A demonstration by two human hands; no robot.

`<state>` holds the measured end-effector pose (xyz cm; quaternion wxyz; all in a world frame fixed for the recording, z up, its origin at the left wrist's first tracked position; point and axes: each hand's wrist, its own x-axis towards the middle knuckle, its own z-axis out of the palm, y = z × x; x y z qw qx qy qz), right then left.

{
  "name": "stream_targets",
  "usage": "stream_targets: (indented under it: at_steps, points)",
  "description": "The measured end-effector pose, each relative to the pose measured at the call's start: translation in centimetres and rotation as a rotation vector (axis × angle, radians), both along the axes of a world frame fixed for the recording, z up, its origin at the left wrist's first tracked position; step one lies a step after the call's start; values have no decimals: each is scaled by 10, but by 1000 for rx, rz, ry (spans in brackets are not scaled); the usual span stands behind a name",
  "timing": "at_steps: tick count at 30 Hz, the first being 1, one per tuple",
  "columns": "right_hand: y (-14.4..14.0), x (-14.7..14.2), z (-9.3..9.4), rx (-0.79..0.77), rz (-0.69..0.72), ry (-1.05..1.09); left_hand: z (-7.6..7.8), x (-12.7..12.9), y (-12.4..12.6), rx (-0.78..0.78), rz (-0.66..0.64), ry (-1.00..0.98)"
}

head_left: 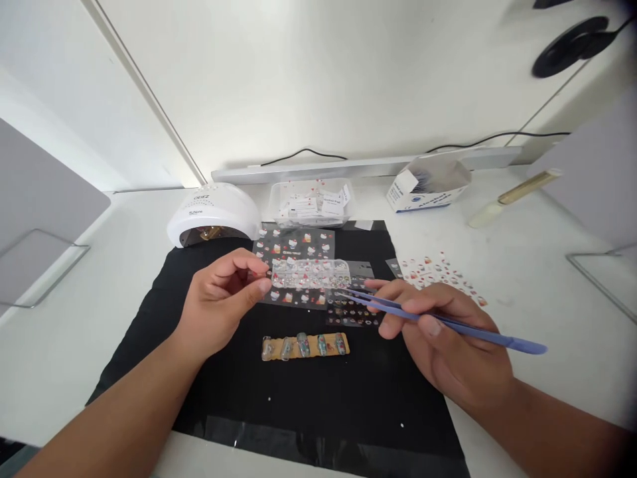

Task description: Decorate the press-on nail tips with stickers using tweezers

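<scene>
My left hand (219, 302) pinches the left end of a clear compartment box (311, 273) that holds small rhinestones and charms. Between the fingers of my right hand (448, 332) lies a pair of blue tweezers (462, 326), its tips slightly apart at the box's right end. Beneath the box are a nail sticker sheet (293, 242) with cartoon cats and a smaller dark sticker sheet (351, 312). Nearer to me, a wooden strip (293, 355) carries several decorated false nails (303, 344) in a row.
A black mat (229, 392) covers the table's middle. Behind it stand a white nail lamp (213, 209), a plastic tub (313, 202) of packets and an alcohol pad box (428, 186). At right lie a gold-capped bottle (515, 197) and a white sticker sheet (438, 273).
</scene>
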<state>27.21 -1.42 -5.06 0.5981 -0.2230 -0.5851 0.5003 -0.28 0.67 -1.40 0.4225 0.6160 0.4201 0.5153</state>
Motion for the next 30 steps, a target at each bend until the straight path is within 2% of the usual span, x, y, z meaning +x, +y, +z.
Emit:
stream_targets:
  at_steps: [7, 11, 18, 30]
  points:
    - [-16, -2, 6, 72, 147, -53, -2, 8, -14, -1, -229, 15]
    - [-22, -6, 7, 85, 165, -79, -2, 12, -20, -35, -322, 23]
    - [-19, -5, 7, 15, 65, 2, -1, 12, -21, -27, -401, 67]
    - [-16, -1, 7, 21, 31, 3, -3, 9, -17, 61, -463, 60]
